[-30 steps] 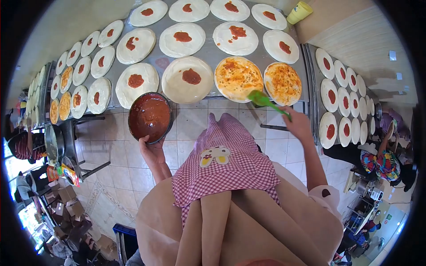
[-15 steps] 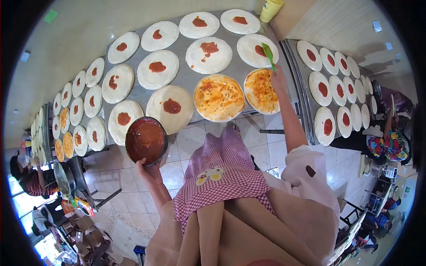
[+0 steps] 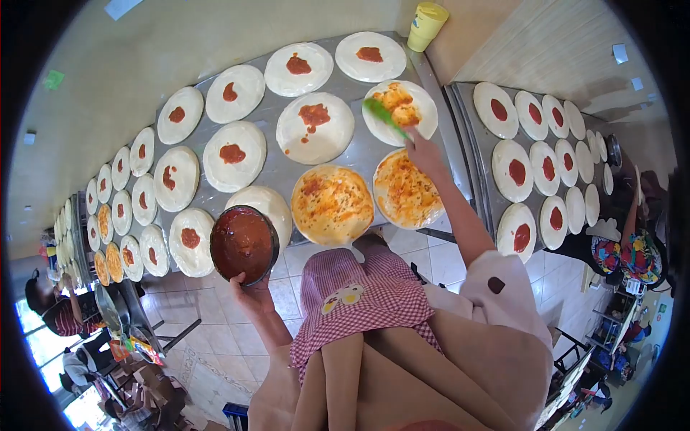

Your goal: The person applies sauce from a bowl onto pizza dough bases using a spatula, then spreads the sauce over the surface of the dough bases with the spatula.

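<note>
My left hand (image 3: pixel 253 293) is closed on the edge of a dark round bowl (image 3: pixel 277 244), held tilted over the near side of the table. Red sauce (image 3: pixel 243 248) coats its inside. In my right hand (image 3: pixel 427 152) is a green spatula (image 3: pixel 384 117), blurred, its blade at the left edge of a dough round (image 3: pixel 425 108) streaked with orange-red sauce. Nearer to me lie two rounds coated with sauce and dark flecks, one at right (image 3: pixel 408 192) and one at left (image 3: pixel 332 205). Another dough round (image 3: pixel 277 210) is partly hidden behind the bowl.
Several dough rounds with sauce blobs, such as one at centre (image 3: pixel 233 156), cover the metal table (image 3: pixel 277 167). A second table (image 3: pixel 483 154) at right carries more. A yellow cup (image 3: pixel 428 27) stands at the far corner. Other people are at left (image 3: pixel 61 316) and right (image 3: pixel 640 244).
The sauce blob on the far right dough round is now smeared across it. My right hand and the spatula have moved left over that round. The camera view has shifted slightly.
</note>
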`<state>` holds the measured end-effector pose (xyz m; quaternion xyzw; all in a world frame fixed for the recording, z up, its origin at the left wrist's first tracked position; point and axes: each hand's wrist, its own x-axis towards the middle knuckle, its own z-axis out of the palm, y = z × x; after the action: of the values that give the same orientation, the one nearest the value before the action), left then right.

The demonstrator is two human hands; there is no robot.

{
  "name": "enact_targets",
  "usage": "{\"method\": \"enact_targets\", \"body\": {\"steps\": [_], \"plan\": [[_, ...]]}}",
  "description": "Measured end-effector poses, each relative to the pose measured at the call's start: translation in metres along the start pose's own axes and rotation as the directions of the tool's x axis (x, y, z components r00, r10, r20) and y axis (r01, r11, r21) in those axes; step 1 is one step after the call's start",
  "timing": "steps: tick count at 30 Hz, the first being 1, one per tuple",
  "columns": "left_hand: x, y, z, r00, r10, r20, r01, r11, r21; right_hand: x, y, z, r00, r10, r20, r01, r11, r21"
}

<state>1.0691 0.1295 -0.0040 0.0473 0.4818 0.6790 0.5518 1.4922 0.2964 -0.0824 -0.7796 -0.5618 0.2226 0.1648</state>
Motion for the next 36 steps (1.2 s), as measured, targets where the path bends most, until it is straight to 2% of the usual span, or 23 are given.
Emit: {"method": "enact_targets", "body": {"steps": [2, 3, 7, 10, 11, 14, 17, 20, 23, 26, 29, 32, 36], "plan": [[0.003, -0.008, 0.014, 1.000, -0.004, 0.001, 0.004, 1.000, -0.001, -0.015, 0.000, -0.023, 0.979, -0.117, 0.166, 0.095, 0.986, 0.134], [0.005, -0.012, 0.020, 1.000, -0.007, -0.001, 0.007, 1.000, 0.002, -0.012, 0.005, -0.027, 0.986, -0.139, 0.096, 0.121, 0.977, 0.174], [0.009, -0.026, 0.038, 1.000, -0.017, -0.004, 0.017, 1.000, -0.004, 0.031, 0.007, -0.030, 0.993, 0.042, -0.107, -0.046, 0.998, -0.039], [0.007, -0.033, 0.049, 1.000, -0.012, -0.011, 0.012, 1.000, -0.009, 0.035, 0.009, -0.025, 0.991, -0.114, 0.064, 0.119, 0.989, -0.091], [0.005, -0.034, 0.053, 1.000, -0.009, -0.013, 0.009, 1.000, -0.009, 0.027, 0.014, -0.028, 0.968, -0.214, 0.129, 0.224, 0.973, -0.063], [0.001, -0.035, 0.060, 1.000, -0.001, -0.009, 0.001, 1.000, -0.014, 0.003, 0.003, -0.058, 0.944, -0.282, 0.172, 0.289, 0.957, -0.017], [0.004, -0.038, 0.054, 1.000, -0.020, 0.014, 0.020, 1.000, -0.014, 0.018, -0.005, -0.054, 0.979, -0.198, 0.049, 0.204, 0.951, -0.233], [0.006, -0.035, 0.053, 0.999, -0.023, 0.034, 0.023, 1.000, -0.012, 0.043, 0.023, -0.035, 0.972, -0.217, -0.087, 0.154, 0.874, -0.461], [0.005, -0.031, 0.047, 0.999, -0.020, 0.039, 0.021, 0.999, -0.030, 0.015, 0.047, -0.065, 0.991, -0.021, -0.129, -0.038, 0.896, -0.443], [0.006, -0.023, 0.042, 0.999, -0.011, 0.044, 0.012, 1.000, -0.021, -0.032, 0.044, -0.096, 0.992, -0.014, -0.124, -0.036, 0.920, -0.390], [0.009, -0.017, 0.030, 0.998, -0.034, 0.043, 0.034, 0.999, -0.003, -0.039, 0.015, -0.075, 0.983, -0.152, -0.106, 0.120, 0.958, -0.259], [0.009, -0.008, 0.030, 0.999, -0.029, 0.045, 0.029, 1.000, 0.003, -0.023, 0.020, -0.021, 0.947, -0.295, -0.126, 0.229, 0.897, -0.378], [0.005, 0.003, 0.021, 0.999, -0.030, 0.041, 0.030, 1.000, 0.007, -0.041, 0.040, -0.031, 0.987, -0.050, -0.153, -0.019, 0.906, -0.422]]}}
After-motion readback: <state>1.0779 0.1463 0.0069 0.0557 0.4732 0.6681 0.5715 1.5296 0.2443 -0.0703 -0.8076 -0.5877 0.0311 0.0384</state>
